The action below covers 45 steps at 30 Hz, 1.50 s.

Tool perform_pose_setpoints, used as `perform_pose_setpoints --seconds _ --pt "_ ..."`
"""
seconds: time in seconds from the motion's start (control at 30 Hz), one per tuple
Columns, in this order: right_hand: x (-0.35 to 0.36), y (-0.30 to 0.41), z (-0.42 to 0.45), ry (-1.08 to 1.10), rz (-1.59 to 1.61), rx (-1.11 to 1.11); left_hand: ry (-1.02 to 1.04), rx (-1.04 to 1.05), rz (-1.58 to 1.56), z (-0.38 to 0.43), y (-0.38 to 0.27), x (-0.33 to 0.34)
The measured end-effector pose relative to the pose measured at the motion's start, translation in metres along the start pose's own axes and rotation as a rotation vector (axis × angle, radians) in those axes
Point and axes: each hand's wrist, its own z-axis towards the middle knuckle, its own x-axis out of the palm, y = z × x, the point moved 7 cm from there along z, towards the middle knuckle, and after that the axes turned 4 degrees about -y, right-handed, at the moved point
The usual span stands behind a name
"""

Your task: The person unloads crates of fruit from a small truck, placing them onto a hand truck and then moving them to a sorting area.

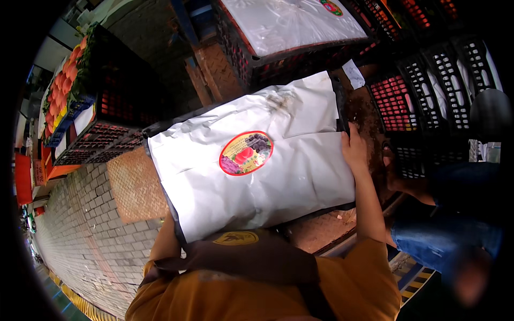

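Right in front of my body is a black plastic crate [172, 214], its top covered by a creased white sheet [281, 188]. An oval fruit sticker [246, 153] with red, yellow and purple print sits near the sheet's middle, and a brown stain marks its far part. My right hand [355, 150] grips the crate's right rim, fingers over the edge. On the other side my left forearm [165, 238] reaches up to the crate's left edge, which hides the left hand. The near side of the crate is close against my dark apron [257, 261].
Another covered black crate [277, 68] stands beyond, on a rusty metal plate [219, 66]. Stacked perforated crates [435, 92] line the right. Peach-coloured fruit [66, 82] tops crates at left, above brick paving [88, 204]. A person's jeans [441, 240] are close on my right.
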Motion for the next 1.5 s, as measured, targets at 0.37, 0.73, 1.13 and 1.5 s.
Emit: perform_pose_setpoints --seconds 0.37,0.73,1.13,1.5 --pt "-0.026 -0.057 0.050 -0.133 -0.136 -0.109 0.057 -0.180 -0.009 0.020 0.112 -0.003" --pt "-0.048 -0.006 0.054 -0.413 0.006 -0.516 0.163 -0.229 0.040 0.026 0.152 0.016" --pt "-0.039 0.012 0.018 0.355 -0.252 -0.299 -0.244 0.696 0.299 -0.070 -0.074 0.093" --pt "-0.045 0.037 -0.022 0.346 0.618 -0.157 0.659 0.957 0.544 -0.168 -0.090 0.283"
